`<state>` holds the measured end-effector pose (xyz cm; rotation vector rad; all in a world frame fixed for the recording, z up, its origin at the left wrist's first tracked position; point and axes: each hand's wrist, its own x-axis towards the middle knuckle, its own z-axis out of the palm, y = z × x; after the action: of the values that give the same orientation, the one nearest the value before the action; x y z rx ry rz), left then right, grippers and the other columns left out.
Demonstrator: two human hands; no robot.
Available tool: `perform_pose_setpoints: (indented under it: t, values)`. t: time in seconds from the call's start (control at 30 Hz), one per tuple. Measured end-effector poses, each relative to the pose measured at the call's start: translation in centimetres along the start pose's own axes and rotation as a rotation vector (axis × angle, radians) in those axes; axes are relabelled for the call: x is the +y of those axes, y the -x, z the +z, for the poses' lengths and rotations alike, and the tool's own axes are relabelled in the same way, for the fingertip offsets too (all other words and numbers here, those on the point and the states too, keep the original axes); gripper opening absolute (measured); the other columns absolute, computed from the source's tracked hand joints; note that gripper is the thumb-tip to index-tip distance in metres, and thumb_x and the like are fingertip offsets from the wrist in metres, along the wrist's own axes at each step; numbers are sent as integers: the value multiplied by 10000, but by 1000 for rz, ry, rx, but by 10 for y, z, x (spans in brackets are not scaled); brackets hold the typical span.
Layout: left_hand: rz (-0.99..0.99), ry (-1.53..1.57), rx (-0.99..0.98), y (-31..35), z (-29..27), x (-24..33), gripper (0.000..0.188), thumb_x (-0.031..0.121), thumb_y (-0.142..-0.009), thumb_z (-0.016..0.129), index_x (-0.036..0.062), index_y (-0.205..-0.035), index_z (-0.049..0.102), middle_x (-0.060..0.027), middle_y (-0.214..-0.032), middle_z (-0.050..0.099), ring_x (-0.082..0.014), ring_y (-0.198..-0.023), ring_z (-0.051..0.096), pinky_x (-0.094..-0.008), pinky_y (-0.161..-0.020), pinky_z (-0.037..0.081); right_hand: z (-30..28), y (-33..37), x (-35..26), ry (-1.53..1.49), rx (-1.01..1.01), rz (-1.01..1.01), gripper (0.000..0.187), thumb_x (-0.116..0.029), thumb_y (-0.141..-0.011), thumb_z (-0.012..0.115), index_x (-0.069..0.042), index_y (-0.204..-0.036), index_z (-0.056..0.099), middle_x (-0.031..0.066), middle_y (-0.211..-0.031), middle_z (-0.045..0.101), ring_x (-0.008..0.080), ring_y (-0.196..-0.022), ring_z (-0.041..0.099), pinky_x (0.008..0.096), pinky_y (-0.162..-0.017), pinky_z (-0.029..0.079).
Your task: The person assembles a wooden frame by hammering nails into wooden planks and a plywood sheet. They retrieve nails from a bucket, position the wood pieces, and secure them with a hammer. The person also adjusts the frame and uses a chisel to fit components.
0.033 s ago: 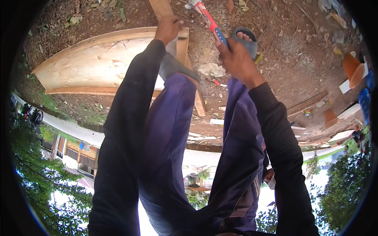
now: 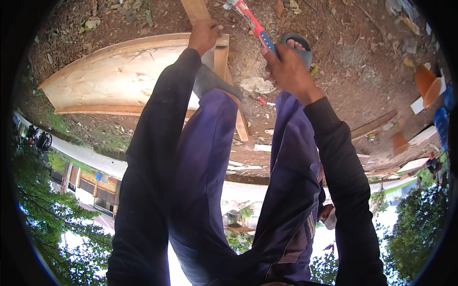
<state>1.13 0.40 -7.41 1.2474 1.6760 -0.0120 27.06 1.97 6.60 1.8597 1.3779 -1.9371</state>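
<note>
Within right fingers (image 2: 272,60), a hammer (image 2: 256,27).

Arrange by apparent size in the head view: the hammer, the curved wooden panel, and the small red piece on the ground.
1. Curved wooden panel
2. Hammer, partly hidden by the right hand
3. Small red piece

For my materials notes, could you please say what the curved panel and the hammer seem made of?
The curved panel looks like bare wood: pale tan, with knot-like marks. The hammer has a grey head, probably metal; its red-and-blue handle may be painted, core unclear.
</note>
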Motion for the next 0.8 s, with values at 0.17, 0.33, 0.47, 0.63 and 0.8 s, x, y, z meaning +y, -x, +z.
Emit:
perform_pose_setpoints:
  t: [0.17, 0.33, 0.47, 0.63, 0.8]
  values:
    - [12, 30, 41, -5, 3, -6, 269, 246, -946, 637, -14, -925, 701, -178, -781, 701, -291, -728, 672, -392, -712, 497, -29, -26, -35, 230, 11, -108, 496, -362, -992, 485, 112, -954, 623, 314, -811, 654, 470, -868, 667, 524, -806, 498]
    - [22, -9, 74, 1, 9, -3, 267, 243, -956, 616, -10, -934, 698, -196, -808, 699, -357, -770, 671, -426, -727, 497, -49, -37, -59, 396, -169, -51, 492, -350, -990, 470, 110, -1048, 635, 346, -896, 658, 474, -892, 671, 512, -829, 510]
    - [26, -44, 67, 3, 5, 4, 276, 253, -957, 607, -4, -930, 701, -212, -830, 695, -395, -807, 664, -449, -743, 494, -54, -46, -66, 283, -40, -19, 492, -363, -996, 461, 95, -1064, 628, 341, -921, 647, 466, -870, 665, 513, -833, 505]
    - [-25, -15, 48, 4, 2, 8, 285, 267, -956, 603, 4, -920, 707, -215, -842, 696, -404, -825, 664, -457, -745, 495, -48, -44, -74, 376, 37, -134, 474, -357, -1011, 446, 85, -1088, 601, 310, -881, 645, 455, -829, 659, 512, -806, 507]
    - [-12, -72, 61, 7, 5, 3, 280, 275, -957, 605, 15, -938, 709, -207, -836, 698, -405, -831, 666, -467, -743, 495, -49, -40, -74, 551, -191, -125, 395, -258, -1022, 423, 62, -1182, 591, 311, -899, 658, 487, -872, 657, 550, -813, 509]
